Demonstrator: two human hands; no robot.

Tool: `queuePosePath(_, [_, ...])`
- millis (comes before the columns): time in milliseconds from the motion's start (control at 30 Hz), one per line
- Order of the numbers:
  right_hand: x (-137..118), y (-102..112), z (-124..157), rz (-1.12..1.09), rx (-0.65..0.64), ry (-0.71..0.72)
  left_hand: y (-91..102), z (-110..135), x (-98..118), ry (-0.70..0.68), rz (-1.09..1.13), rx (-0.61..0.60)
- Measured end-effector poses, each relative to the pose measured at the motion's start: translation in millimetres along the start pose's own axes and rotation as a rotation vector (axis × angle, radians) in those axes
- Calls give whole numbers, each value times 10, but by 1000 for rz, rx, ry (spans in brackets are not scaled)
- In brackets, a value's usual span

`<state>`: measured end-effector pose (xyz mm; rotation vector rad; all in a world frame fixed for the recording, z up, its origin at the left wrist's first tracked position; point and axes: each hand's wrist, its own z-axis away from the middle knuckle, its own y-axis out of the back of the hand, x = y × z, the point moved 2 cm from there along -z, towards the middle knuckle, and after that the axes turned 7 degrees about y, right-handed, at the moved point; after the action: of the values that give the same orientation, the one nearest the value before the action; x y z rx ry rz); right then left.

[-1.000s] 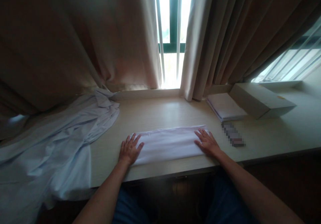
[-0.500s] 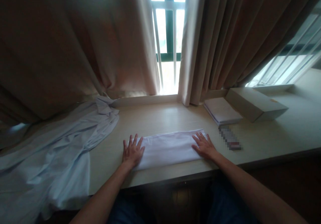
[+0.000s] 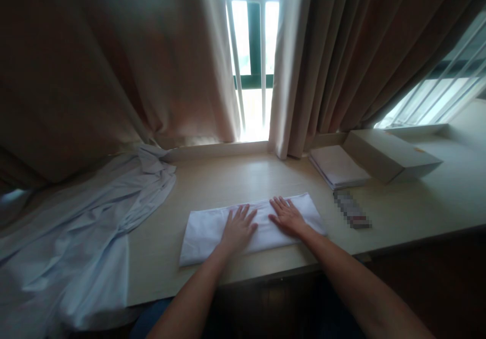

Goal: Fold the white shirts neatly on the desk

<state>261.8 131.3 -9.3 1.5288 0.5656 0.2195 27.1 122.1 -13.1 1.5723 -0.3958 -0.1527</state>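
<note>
A white cloth (image 3: 205, 230), folded into a long flat strip, lies on the pale wooden table (image 3: 243, 177) near its front edge. My left hand (image 3: 238, 228) rests flat on the middle of the cloth with its fingers spread. Just to its right, my right hand (image 3: 287, 216) also lies flat on the cloth, fingers stretched out. The two hands sit close together, and both ends of the cloth show beside them.
A crumpled light-blue garment (image 3: 87, 222) covers the table's left side. A stack of papers (image 3: 337, 166), a flat white box (image 3: 391, 153) and a small blurred object (image 3: 352, 209) sit at the right. Brown curtains (image 3: 114, 60) and a barred window (image 3: 252, 50) stand behind.
Both hands have slid inward from the two ends of the folded cloth to its middle. The view has shifted slightly.
</note>
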Motion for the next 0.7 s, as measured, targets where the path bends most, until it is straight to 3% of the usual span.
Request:
queuePosePath(167, [514, 62, 201, 38, -41, -157, 112, 70, -349, 180, -32, -34])
queuePosePath(367, [953, 105, 557, 61, -9, -300, 207, 433, -1242, 385, -101, -36])
queuePosePath(467, [1040, 188, 649, 104, 14, -346, 241, 617, -1623, 482, -54, -17])
queuePosePath(567, [820, 339, 578, 168, 131, -294, 332, 740, -1802, 543, 60, 123])
queuePosePath(633, [454, 404, 473, 180, 195, -161, 412, 810, -1824, 642, 157, 234])
queuePosePath(700, [-38, 389, 375, 148, 206, 13, 467, 879, -1787, 779, 258, 263])
